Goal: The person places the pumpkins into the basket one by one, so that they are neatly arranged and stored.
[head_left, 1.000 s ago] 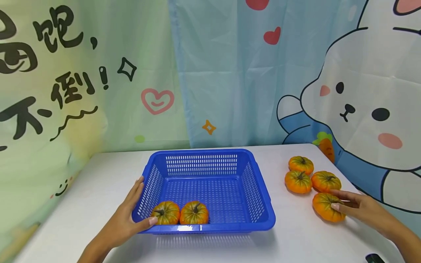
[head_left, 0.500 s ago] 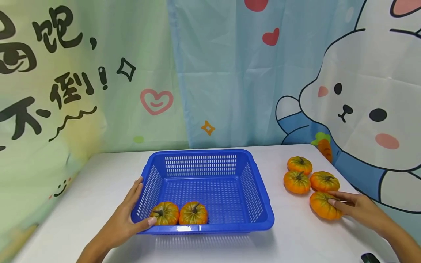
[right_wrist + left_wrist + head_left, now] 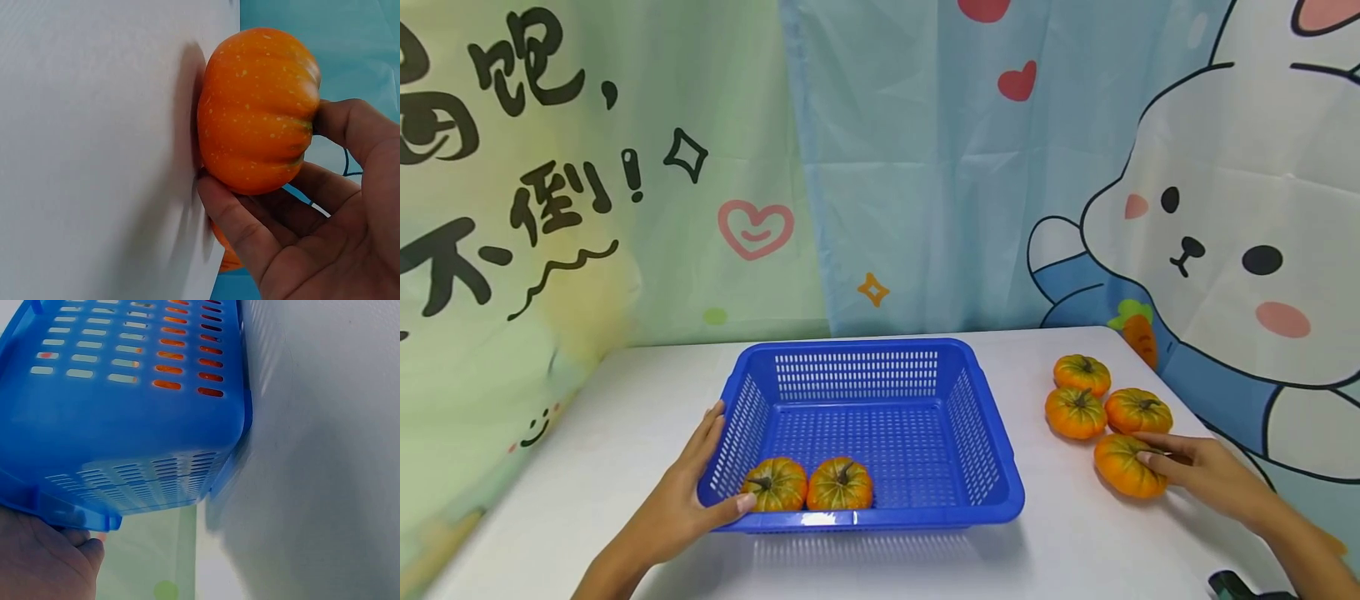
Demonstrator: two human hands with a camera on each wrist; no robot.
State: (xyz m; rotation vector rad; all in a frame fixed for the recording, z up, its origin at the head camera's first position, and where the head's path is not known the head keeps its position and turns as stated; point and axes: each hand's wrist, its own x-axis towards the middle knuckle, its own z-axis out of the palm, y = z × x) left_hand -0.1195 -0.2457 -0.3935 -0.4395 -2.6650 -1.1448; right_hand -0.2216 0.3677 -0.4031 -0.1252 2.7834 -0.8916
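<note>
Nearest me, a dark object [image 3: 1240, 586], cut off by the frame, lies toward the near right part of the white table [image 3: 1075, 550]. My left hand [image 3: 688, 492] grips the blue basket [image 3: 925, 521] at its near left corner, thumb over the near rim, fingers along the left one, probably to steady it. Inside, a corner pumpkin [image 3: 775, 485] and its neighbour [image 3: 841, 483] sit side by side against the near wall, which seems to leave the remaining floor for others. Toward the table's right edge, my right hand [image 3: 1210, 475] pinches a tilted pumpkin [image 3: 1123, 467] from its outer side, perhaps for easy reach; I can't tell whether it touches the tabletop. Beyond it, three clustered pumpkins [image 3: 1077, 414] sit toward the far right corner, before the printed cloth [image 3: 895, 192].
</note>
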